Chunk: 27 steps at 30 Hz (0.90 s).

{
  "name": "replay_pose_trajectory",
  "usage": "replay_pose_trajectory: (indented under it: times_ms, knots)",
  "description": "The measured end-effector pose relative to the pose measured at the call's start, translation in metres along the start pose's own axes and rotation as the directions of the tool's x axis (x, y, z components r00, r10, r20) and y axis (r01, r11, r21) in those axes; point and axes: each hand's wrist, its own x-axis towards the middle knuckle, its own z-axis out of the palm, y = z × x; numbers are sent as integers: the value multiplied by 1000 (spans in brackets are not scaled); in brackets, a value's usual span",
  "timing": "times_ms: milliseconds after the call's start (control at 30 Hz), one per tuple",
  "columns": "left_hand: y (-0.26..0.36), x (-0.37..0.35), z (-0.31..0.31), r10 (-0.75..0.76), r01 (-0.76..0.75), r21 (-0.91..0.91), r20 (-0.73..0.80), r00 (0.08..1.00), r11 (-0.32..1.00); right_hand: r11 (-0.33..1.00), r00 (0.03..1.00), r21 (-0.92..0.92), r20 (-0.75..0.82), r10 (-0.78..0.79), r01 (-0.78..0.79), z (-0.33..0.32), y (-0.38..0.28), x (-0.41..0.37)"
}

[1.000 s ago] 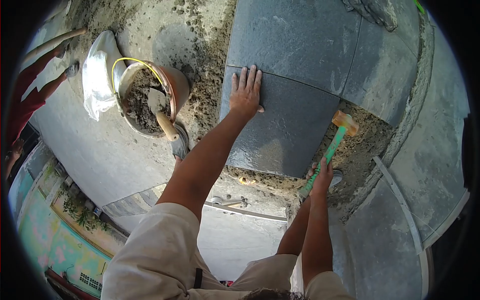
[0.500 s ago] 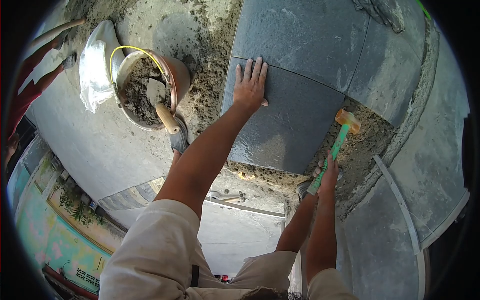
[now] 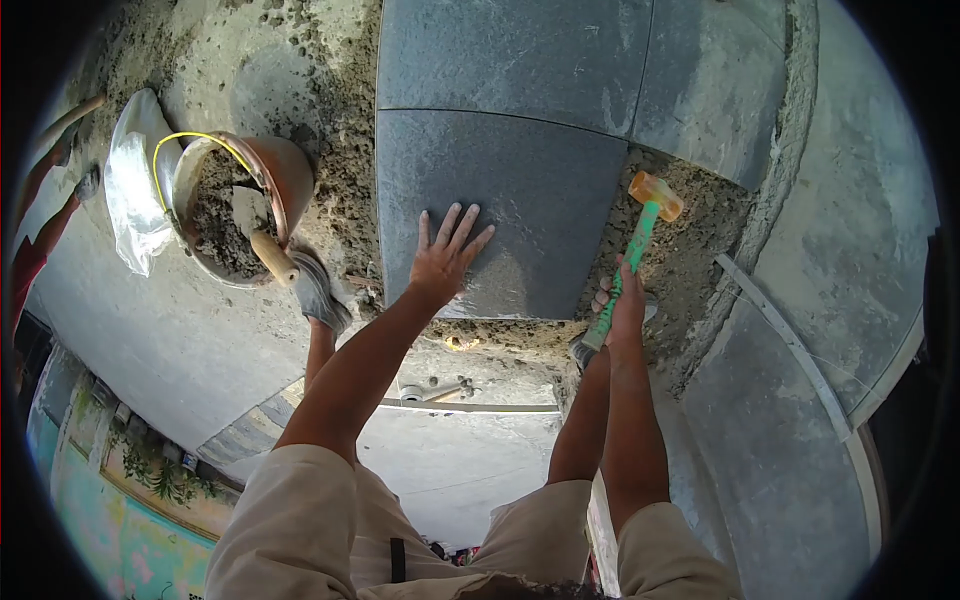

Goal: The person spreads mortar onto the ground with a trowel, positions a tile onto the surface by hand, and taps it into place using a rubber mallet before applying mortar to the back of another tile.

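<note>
A rough grey floor (image 3: 130, 325) strewn with grit (image 3: 345, 190).
On it lie three dark slabs: the near tile (image 3: 480, 180), the far tile (image 3: 510, 60) beyond it and the side tile (image 3: 715, 90) to the far tile's right, narrow joints between them. Grit runs along their left side, past the near tile's lower edge and into a patch at its right. The bucket (image 3: 292, 178) stands left, the pale bag (image 3: 138, 185) just beside it.

Left hand (image 3: 444, 262) spread flat, right hand (image 3: 624, 301) seemingly curled closed
</note>
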Motion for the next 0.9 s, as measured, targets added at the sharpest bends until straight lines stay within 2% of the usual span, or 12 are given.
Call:
replay_pose_trajectory:
  times_ms: [67, 200, 267, 333, 400, 467, 533, 567, 600, 667, 800, 900]
  knots:
    - [5, -12, 25, 35, -38, 145, 26, 999, 989, 999, 999, 0, 27, 45, -45, -2, 0, 1]
    - [10, -8, 12, 5, -38, 173, 185, 983, 984, 998, 999, -67, 48, 20, -16, -7, 1, 4]
    - [9, -7, 5, -12, -23, 125, 267, 964, 992, 999, 998, 25, 36, -47, 46, -6, 3, 2]
    - [6, -8, 13, 7, -33, 108, 233, 972, 994, 997, 998, 62, 13, -54, 53, -4, 3, 4]
    - [9, -9, 20, -4, -16, 153, 127, 992, 988, 999, 994, -41, 109, 10, -6, -3, 6, 4]
    - [11, -9, 23, 8, -24, 145, 105, 994, 989, 998, 995, -40, 87, -38, 42, -1, 6, 2]
    - [12, -6, 24, 53, -34, 158, -119, 991, 987, 984, 985, -71, 68, -159, 164, -1, 10, 0]
    - [12, 0, 24, 31, -27, 30, -144, 989, 999, 972, 972, -39, 61, -228, 231, -1, 14, -3]
    - [13, 11, 8, 45, -39, 40, -139, 989, 998, 973, 972, -28, 50, -228, 229, 0, 21, -6]
    - [11, 47, -35, -41, 31, -51, -209, 977, 998, 923, 923, -33, -10, -384, 384, 1, 45, -11]
    - [7, 109, -100, -176, 190, 81, -152, 973, 978, 914, 914, -9, 21, -405, 405, 11, 113, -37]
    - [8, 115, -98, -207, 223, 153, -109, 972, 963, 915, 924, -127, 38, -380, 382, 19, 174, -51]
